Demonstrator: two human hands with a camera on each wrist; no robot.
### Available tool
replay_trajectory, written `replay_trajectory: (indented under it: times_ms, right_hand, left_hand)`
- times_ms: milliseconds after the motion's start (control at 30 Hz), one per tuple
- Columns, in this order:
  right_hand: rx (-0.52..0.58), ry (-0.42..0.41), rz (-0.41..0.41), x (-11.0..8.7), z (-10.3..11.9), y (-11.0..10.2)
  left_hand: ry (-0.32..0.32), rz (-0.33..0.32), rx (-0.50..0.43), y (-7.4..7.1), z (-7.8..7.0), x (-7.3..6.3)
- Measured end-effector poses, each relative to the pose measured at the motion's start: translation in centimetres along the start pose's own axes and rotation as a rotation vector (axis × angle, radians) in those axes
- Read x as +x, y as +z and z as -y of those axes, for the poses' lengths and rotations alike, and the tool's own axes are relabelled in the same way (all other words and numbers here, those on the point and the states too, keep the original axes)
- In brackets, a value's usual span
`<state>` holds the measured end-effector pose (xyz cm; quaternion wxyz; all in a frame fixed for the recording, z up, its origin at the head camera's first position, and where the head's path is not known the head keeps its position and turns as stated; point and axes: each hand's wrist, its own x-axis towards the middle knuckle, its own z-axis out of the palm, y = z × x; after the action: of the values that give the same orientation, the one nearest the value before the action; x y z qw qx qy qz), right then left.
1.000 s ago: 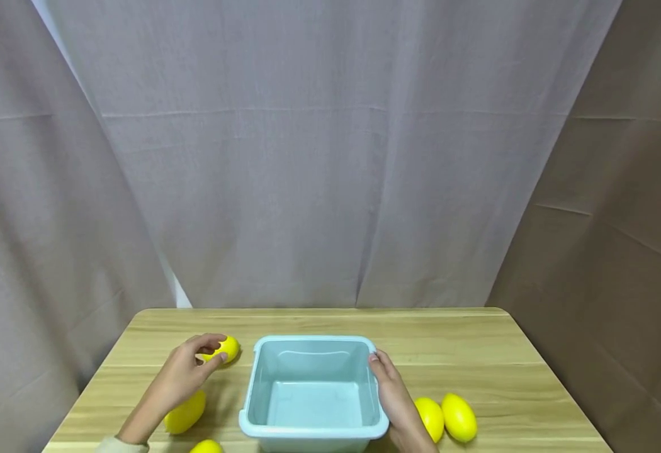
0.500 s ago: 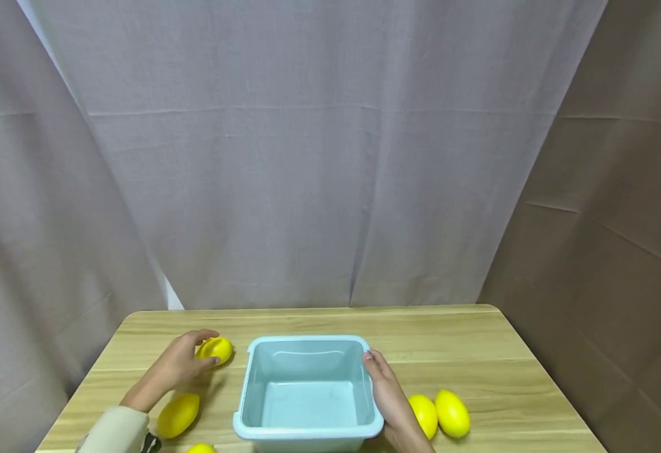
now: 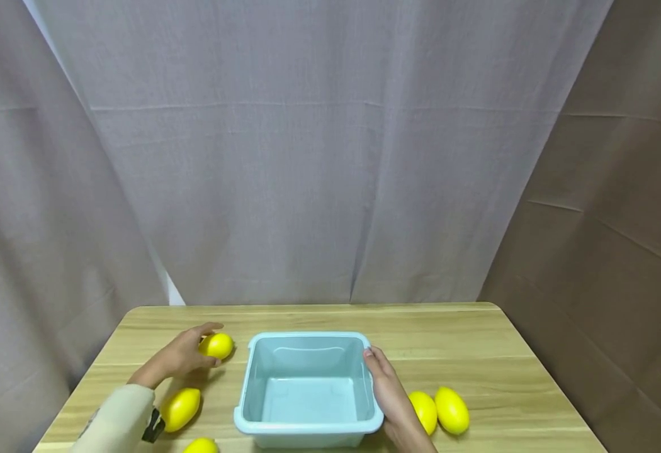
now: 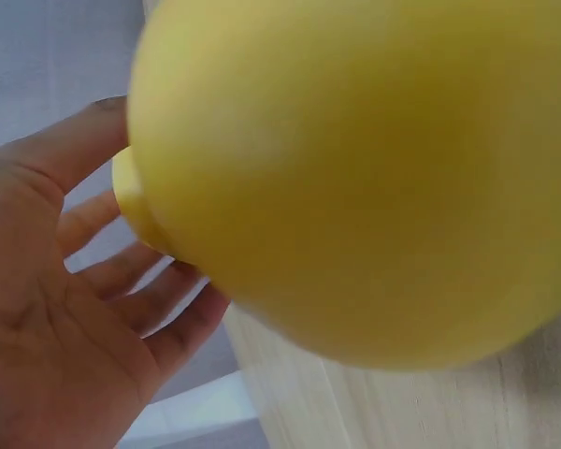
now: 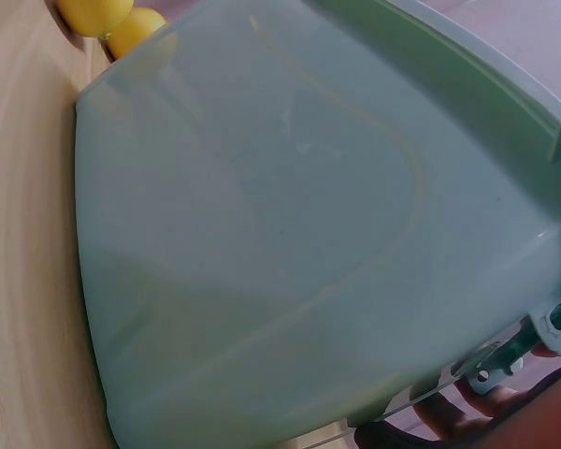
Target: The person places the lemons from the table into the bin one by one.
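My left hand (image 3: pixel 186 353) reaches over the far left of the table. Its thumb and fingers straddle a yellow lemon (image 3: pixel 217 346), which sits between them on the wood. In the left wrist view, a nearer lemon (image 4: pixel 355 178) fills much of the picture and hides the thumb tip. That nearer lemon (image 3: pixel 180 409) lies beside the left wrist in the head view. My right hand (image 3: pixel 389 396) grips the right rim of a light blue plastic bin (image 3: pixel 309 429), thumb on the rim. The right wrist view shows fingers (image 5: pixel 439 416) under the bin's edge. Nothing is inside the bin.
Two lemons, one (image 3: pixel 452 411) beside another (image 3: pixel 423 412), lie right of the right wrist. Another lemon (image 3: pixel 201 446) is cut off at the bottom edge. Grey curtains (image 3: pixel 274 189) stand behind the wooden table (image 3: pixel 449 333).
My left hand has reached out around the far lemon, its fingers now slightly wider apart than half a second ago. The view has shifted a little; the right hand stays on the bin.
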<state>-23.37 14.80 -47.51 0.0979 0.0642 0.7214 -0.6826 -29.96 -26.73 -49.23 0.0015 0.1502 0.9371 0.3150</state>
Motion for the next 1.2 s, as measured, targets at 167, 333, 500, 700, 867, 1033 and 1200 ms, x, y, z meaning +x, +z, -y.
replay_trajectory:
  times_ms: [167,333,500,700,867,1033,1200]
  right_hand:
    - [-0.006,-0.019,-0.013,0.0,0.1,-0.1]
    - [-0.022,-0.044,-0.006,0.1,0.2,0.1]
    - [-0.029,-0.052,0.017,0.1,0.2,0.4]
    - [-0.018,-0.076,0.029,-0.2,0.0,0.4]
    - [-0.005,-0.08,0.031,-0.3,-0.2,0.2]
    - [-0.007,-0.079,0.027,-0.3,-0.1,0.2]
    - [-0.019,-0.084,0.02,-0.3,0.0,0.1]
  left_hand:
    - [0.058,0.034,0.012,0.4,0.3,1.0]
    - [0.087,0.057,0.021,0.4,0.8,1.1]
    - [0.112,0.061,0.012,0.4,1.5,0.7]
    - [0.103,0.077,0.001,0.4,1.7,0.8]
    - [0.102,0.06,-0.008,0.5,1.9,0.8]
    - [0.081,0.044,-0.049,0.5,2.3,0.4]
    - [0.061,0.037,-0.107,0.3,2.3,0.2]
